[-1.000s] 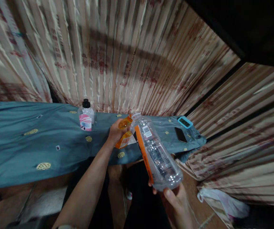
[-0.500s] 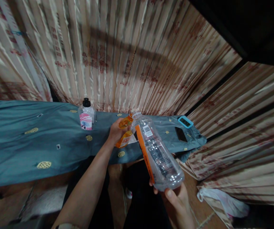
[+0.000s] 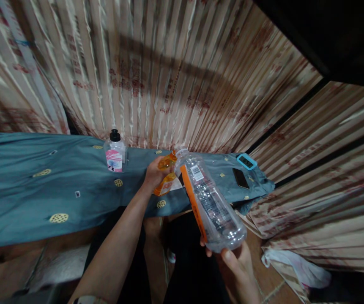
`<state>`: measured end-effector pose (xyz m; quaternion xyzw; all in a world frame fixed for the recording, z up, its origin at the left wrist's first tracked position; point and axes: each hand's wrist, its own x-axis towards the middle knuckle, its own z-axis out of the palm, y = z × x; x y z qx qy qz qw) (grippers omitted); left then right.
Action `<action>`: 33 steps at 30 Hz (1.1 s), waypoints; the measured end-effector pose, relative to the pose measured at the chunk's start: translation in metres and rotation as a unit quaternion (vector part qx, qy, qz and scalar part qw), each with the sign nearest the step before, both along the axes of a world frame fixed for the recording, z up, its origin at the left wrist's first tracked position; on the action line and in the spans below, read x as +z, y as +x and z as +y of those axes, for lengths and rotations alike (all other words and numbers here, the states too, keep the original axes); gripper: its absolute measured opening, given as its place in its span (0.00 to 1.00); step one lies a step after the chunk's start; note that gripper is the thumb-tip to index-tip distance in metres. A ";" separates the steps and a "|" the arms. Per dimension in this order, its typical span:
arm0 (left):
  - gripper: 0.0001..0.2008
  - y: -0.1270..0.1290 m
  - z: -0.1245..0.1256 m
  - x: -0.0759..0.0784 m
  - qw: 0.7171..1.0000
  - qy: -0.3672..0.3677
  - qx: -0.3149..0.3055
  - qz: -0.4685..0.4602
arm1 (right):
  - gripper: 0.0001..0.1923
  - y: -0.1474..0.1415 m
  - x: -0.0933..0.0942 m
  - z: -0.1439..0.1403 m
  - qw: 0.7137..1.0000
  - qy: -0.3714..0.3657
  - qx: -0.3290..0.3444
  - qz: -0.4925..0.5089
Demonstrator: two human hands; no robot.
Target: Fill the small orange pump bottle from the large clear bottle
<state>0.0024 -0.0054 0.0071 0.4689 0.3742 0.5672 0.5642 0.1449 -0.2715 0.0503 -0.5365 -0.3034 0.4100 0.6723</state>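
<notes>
My right hand [image 3: 237, 266] grips the base of a large clear plastic bottle [image 3: 210, 202] with an orange label strip, tilted so its open neck points away and up. My left hand [image 3: 154, 173] holds a small orange bottle [image 3: 166, 179] just above the teal cloth. The big bottle's mouth meets the top of the small orange bottle. Whether liquid passes between them cannot be made out.
A teal embroidered cloth [image 3: 42, 185] covers a long table. On it stand a clear bottle with a black cap and pink label [image 3: 115, 154], a dark phone [image 3: 240, 178] and a blue-cased device [image 3: 246, 161]. Striped curtains hang behind. A white bag [image 3: 296, 268] lies on the floor.
The large bottle's base and my right hand have drifted slightly right and down. The left hand and orange bottle have hardly moved.
</notes>
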 end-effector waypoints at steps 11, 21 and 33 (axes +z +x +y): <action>0.26 0.000 0.000 0.000 1.000 0.004 -0.006 0.000 | 0.30 0.000 0.002 0.000 1.000 0.004 0.000 -0.001; 0.25 0.001 0.000 -0.002 1.000 0.002 -0.004 -0.014 | 0.33 0.002 0.000 0.000 1.000 0.005 0.002 0.000; 0.25 0.000 0.000 -0.001 1.000 0.005 0.009 0.028 | 0.29 0.006 -0.006 -0.005 1.000 0.020 -0.002 0.014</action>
